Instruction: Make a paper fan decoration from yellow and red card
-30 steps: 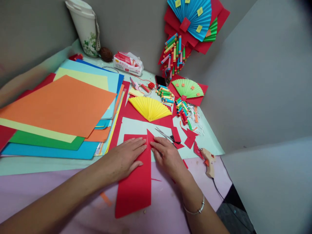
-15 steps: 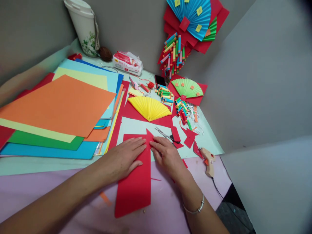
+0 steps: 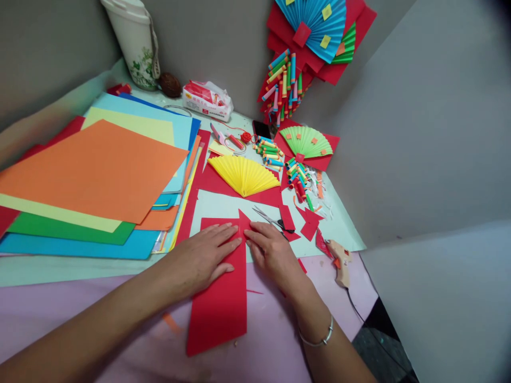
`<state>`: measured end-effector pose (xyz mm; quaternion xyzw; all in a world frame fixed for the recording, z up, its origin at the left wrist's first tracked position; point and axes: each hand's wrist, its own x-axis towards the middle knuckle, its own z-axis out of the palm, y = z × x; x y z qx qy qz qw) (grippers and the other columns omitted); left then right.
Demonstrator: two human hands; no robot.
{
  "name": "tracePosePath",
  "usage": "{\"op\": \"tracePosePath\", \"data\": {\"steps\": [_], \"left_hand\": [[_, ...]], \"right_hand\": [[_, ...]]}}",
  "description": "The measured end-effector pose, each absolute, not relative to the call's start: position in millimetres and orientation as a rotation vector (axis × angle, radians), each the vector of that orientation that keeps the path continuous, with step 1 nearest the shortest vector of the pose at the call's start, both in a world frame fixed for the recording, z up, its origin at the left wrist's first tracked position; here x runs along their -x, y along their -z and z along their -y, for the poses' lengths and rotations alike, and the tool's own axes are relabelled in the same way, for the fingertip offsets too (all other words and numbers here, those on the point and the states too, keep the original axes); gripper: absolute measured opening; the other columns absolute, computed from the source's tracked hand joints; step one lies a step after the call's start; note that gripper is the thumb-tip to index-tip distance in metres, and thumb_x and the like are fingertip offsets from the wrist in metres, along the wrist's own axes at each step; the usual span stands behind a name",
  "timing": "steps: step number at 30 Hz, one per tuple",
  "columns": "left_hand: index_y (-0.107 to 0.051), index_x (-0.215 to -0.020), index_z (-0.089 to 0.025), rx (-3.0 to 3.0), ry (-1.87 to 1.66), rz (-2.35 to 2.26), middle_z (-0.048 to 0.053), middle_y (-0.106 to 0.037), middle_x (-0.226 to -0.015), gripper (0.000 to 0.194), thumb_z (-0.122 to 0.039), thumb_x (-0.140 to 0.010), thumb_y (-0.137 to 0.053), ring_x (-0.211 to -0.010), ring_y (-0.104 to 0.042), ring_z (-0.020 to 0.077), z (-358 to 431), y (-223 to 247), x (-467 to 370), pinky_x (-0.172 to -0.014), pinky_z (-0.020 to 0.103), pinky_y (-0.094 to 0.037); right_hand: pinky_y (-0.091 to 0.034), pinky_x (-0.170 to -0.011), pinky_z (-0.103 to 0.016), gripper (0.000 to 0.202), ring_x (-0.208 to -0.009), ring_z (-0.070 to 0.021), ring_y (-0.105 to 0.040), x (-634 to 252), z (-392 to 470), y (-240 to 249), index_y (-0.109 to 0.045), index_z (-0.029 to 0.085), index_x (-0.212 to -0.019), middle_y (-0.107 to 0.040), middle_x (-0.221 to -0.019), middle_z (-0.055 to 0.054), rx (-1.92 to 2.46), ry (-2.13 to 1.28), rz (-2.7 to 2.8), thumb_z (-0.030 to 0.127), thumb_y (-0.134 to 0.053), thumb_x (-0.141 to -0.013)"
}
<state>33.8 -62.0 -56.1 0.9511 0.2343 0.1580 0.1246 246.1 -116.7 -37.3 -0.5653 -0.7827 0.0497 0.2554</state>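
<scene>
A folded sheet of red paper [image 3: 219,319] lies in front of me, its long side pointing towards me. My left hand [image 3: 207,252] rests flat on its upper part, fingers stretched out and pressing down. Along the sheet's right edge, my right hand [image 3: 269,250] has its fingertips down on a pointed red flap [image 3: 243,219]; nothing is visibly gripped. Just beyond that hand are scissors [image 3: 271,219], partly covered by red paper scraps [image 3: 309,226]. A pleated yellow paper fan [image 3: 244,176] lies farther back on red paper.
Stacked coloured sheets [image 3: 96,170] cover the left side. A glue gun [image 3: 339,263] with a cord lies right. Behind are a cup [image 3: 136,48], a tissue pack [image 3: 207,101], a phone [image 3: 261,129], paper rolls [image 3: 269,151] and a green fan [image 3: 305,141]. A blue fan decoration [image 3: 315,26] hangs on the wall.
The view has shifted very slightly. Both hands stay in place on the red paper, with hardly any visible movement.
</scene>
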Motion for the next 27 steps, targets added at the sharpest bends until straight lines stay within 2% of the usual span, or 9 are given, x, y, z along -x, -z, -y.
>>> {"op": "tracePosePath", "data": {"steps": [11, 21, 27], "left_hand": [[-0.055, -0.137, -0.021, -2.727, -0.468, -0.705, 0.012, -0.052, -0.147, 0.045, -0.03, -0.092, -0.055, -0.137, -0.043, 0.031, 64.0, 60.9, -33.5, -0.114, 0.049, -0.032], [-0.055, -0.137, -0.015, -2.787, -0.363, -0.711, 0.014, -0.05, -0.148, 0.046, -0.03, -0.094, -0.052, -0.138, -0.042, 0.0315, 67.6, 53.5, -38.2, -0.115, 0.048, -0.03], [-0.054, -0.138, -0.014, -2.749, -0.391, -0.706, 0.014, -0.049, -0.148, 0.047, -0.028, -0.093, -0.052, -0.138, -0.043, 0.0297, 66.9, 54.6, -38.4, -0.114, 0.045, -0.031]], "right_hand": [[-0.052, -0.099, -0.039, 0.031, -0.114, -0.0224, -0.06, -246.6, 117.2, 39.1, -0.07, 0.021, -0.116, -0.067, -0.12, -0.011, 1.524, -0.12, 2.12, 0.013, -0.051, -0.093], [-0.05, -0.1, -0.037, 0.029, -0.113, -0.0223, -0.059, -247.5, 116.0, 38.1, -0.071, 0.017, -0.114, -0.067, -0.12, -0.012, 1.531, -0.144, 2.128, 0.014, -0.052, -0.092], [-0.049, -0.101, -0.039, 0.029, -0.113, -0.0226, -0.059, -249.0, 116.0, 38.0, -0.07, 0.02, -0.115, -0.066, -0.121, -0.011, 1.538, -0.175, 2.112, 0.015, -0.053, -0.092]]}}
